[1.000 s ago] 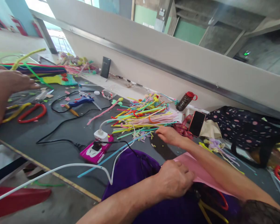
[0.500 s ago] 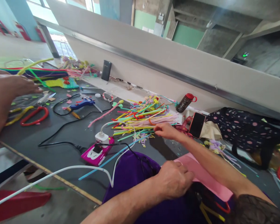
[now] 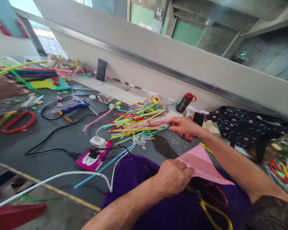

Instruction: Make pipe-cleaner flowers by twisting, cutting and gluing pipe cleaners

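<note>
My left hand (image 3: 175, 177) is closed on a pink sheet (image 3: 196, 161), low over the purple cloth (image 3: 132, 172) on my lap. Past it, my right hand (image 3: 184, 126) rests by the ends of a heap of coloured pipe cleaners (image 3: 139, 123); its fingers are curled together, and what they hold, if anything, is hidden. An orange tie binds the pink stems in the heap. Short cut bits (image 3: 145, 140) lie in front of it. Scissors with red and yellow handles (image 3: 216, 214) lie on the purple cloth below my left hand.
A co-worker's hand (image 3: 4, 89) is at the far left, above red-handled scissors (image 3: 19, 123). A blue glue gun (image 3: 75, 107), cords and a magenta power strip (image 3: 92, 159) occupy the left. A bottle (image 3: 185, 103), phone (image 3: 198, 119) and dark patterned bag (image 3: 249, 124) stand right.
My right hand has moved right and away from me to the pink stem ends. The pink sheet has swung, its far corner now raised. My left hand keeps its hold. The view has shifted slightly.
</note>
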`<action>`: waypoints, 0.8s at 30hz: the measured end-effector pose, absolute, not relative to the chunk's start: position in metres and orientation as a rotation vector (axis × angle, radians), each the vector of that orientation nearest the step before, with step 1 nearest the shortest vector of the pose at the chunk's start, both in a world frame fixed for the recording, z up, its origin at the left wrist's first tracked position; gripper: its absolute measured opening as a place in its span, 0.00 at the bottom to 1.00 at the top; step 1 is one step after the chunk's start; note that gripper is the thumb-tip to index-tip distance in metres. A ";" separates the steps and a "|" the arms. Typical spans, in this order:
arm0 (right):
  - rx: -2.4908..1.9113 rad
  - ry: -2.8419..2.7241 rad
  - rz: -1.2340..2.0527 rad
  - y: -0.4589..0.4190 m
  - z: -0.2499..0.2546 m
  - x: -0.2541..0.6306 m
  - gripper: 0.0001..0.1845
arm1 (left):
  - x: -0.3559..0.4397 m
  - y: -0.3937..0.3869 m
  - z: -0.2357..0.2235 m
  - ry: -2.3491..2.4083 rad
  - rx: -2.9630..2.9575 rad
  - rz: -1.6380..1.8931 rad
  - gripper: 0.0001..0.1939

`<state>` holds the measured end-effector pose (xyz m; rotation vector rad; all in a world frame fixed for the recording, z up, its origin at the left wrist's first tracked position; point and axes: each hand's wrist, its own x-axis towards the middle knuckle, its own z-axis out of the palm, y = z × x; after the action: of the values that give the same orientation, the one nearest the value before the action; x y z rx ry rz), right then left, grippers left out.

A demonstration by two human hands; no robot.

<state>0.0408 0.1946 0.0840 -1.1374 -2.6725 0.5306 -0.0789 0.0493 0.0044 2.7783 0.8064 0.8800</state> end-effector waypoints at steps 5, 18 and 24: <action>-1.410 -2.232 0.743 0.153 0.104 0.110 0.17 | -0.079 0.049 0.004 0.792 2.764 0.905 0.13; -1.491 -1.796 0.488 0.095 0.052 0.163 0.15 | -0.090 0.081 0.001 1.323 2.010 1.045 0.17; -1.489 -2.231 0.329 0.113 0.012 0.142 0.15 | -0.102 0.121 -0.018 1.395 1.561 1.014 0.17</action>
<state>0.1424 0.1131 0.0119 -1.4895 -2.2310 0.3287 -0.1016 0.1205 -0.0183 1.5612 1.3952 1.0140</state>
